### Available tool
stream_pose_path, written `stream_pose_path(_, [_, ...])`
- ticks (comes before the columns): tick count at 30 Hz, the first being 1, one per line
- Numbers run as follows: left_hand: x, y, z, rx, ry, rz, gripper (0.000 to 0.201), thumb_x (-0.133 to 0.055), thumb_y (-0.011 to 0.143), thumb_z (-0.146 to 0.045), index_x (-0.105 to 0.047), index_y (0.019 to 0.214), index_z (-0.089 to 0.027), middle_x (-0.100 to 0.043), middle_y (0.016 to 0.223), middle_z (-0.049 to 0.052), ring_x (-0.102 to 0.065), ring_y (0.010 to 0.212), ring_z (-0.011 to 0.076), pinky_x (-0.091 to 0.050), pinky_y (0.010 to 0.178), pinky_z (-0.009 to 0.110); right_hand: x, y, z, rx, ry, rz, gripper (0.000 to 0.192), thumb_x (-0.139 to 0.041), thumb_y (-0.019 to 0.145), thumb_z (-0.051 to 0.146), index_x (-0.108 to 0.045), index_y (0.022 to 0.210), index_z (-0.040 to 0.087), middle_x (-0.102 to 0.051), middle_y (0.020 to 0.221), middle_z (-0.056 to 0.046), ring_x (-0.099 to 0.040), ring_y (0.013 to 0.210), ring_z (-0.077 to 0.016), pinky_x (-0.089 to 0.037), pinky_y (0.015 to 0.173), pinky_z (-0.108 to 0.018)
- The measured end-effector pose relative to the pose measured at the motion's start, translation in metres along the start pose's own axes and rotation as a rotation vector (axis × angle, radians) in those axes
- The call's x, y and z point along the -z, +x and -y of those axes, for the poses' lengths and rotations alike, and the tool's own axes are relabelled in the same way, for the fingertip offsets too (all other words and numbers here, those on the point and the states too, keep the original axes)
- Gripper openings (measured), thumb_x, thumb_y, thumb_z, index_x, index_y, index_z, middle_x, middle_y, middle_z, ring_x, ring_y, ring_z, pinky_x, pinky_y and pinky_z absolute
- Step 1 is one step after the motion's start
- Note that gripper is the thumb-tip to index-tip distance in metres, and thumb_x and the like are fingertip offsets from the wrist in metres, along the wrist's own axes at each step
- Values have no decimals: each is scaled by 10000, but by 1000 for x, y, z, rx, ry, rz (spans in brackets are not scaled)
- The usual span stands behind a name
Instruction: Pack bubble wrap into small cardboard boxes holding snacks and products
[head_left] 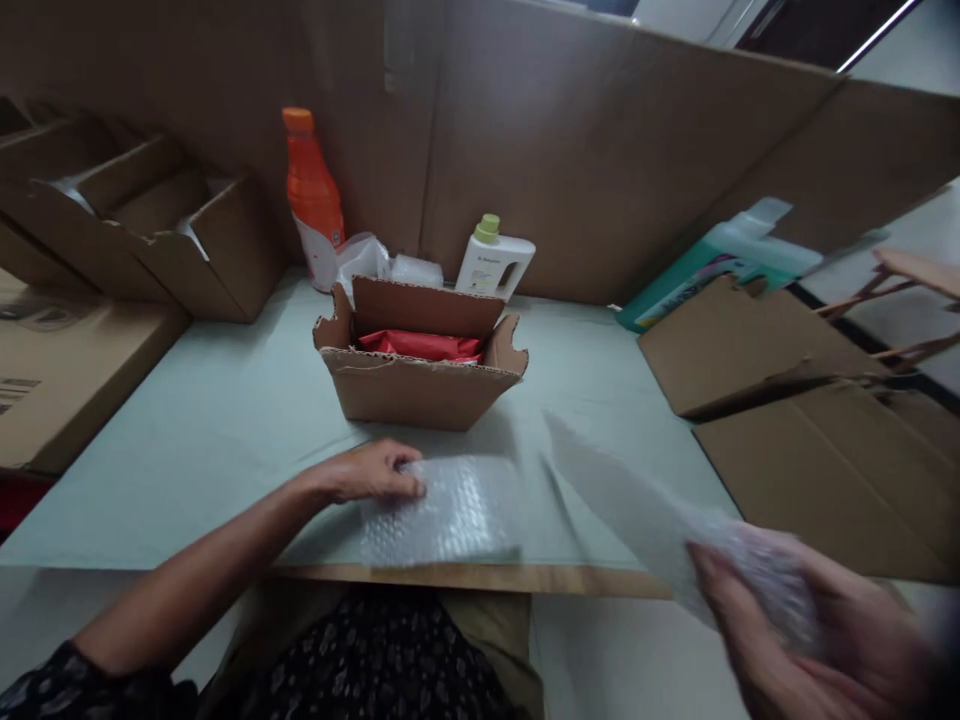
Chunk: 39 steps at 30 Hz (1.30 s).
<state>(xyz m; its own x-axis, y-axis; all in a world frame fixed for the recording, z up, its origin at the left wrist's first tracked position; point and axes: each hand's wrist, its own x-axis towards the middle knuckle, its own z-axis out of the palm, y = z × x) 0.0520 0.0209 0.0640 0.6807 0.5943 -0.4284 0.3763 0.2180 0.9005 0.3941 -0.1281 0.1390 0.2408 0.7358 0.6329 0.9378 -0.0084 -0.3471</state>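
Observation:
My left hand (379, 470) is closed on the left edge of a folded piece of bubble wrap (465, 505), which lies at the table's front edge. At the lower right, my right hand (810, 620) grips a second piece of bubble wrap (630, 490), blurred and slanting up toward the middle. Beyond the flat piece stands a small open cardboard box (420, 390) with its flaps up. A red package (420, 345) shows inside it; its lower part is hidden.
Behind the box stand an orange bottle (311, 190), clear plastic wrapping (364, 258) and a white bottle with a green cap (491, 260). A teal jug (712, 265) leans at the right behind cardboard boxes (757, 340). More boxes (217, 250) line the left. A cardboard wall (562, 150) closes the back.

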Motion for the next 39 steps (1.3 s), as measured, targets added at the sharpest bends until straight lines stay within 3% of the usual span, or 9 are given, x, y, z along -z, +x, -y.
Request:
stream_pose_path(2, [18,3,18,58,31,-111,379,-731,661,-495,-610,803,-165,-598,728,-12,-520,667,151,-364,595,244,-15,1,34,182,2,52,258,-687,910,374,-717,1111,215,-776,914,-50,-716,671,-186,-566,663,-300])
stream_pose_path(5, [33,-5,33,99,29,-161,585,-745,661,-568,-649,1047,-140,-677,840,34,-593,749,199,-420,656,274,-54,-4,88,373,185,316,259,-559,977,219,-649,1214,169,-783,998,-71,-742,733,-161,-583,693,-262])
stream_pose_path(9, [34,-21,35,109,-52,-216,783,-596,751,-767,-633,1254,-169,-707,1188,126,-619,1113,312,-481,881,367,-113,-30,156,322,301,635,366,-543,928,125,-607,1288,130,-769,1064,-116,-753,809,-215,-602,698,-323])
stream_pose_path(12, [33,-31,39,149,-206,-213,860,-450,781,-855,-630,1286,-182,-687,1273,132,-591,1212,348,-474,970,436,-137,-49,179,316,362,805,496,-672,884,267,-579,1352,134,-753,1112,-134,-738,907,-276,-596,783,-404])
stream_pose_path(16, [36,-40,49,103,-84,-225,836,-639,751,-745,-568,1360,-178,-607,1405,146,-523,1320,366,-421,1076,466,-134,-52,140,108,527,850,351,-663,906,425,-692,1190,220,-771,901,-25,-694,703,-180,-557,734,-319])
stream_pose_path(21, [30,-42,56,41,28,-242,861,-726,723,-616,-485,1414,-162,-472,1536,174,-439,1416,369,-365,1151,470,-144,-34,68,-25,149,565,314,-544,959,409,-715,1068,169,-759,950,-94,-681,790,-228,-497,746,-351])
stream_pose_path(27, [24,-37,59,-15,77,-250,613,-679,752,-548,-587,1224,-167,-651,1295,141,-593,1231,321,-431,1091,461,-183,-31,70,104,7,533,161,-559,926,302,-659,854,197,-736,927,-84,-649,875,-260,-409,773,-363])
stream_pose_path(33, [20,-37,56,3,153,-277,680,-698,742,-539,-539,1300,-185,-621,1361,143,-566,1274,331,-419,1103,474,-161,-32,58,43,183,278,180,-530,951,293,-581,797,215,-730,966,-60,-652,952,-213,-382,810,-319])
stream_pose_path(39, [15,-38,57,17,210,-359,578,-632,781,-500,-590,1256,-173,-690,1250,132,-635,1157,319,-472,1023,442,-172,-34,39,-28,55,485,191,-518,935,305,-599,794,206,-708,857,-51,-615,835,-227,-345,756,-339])
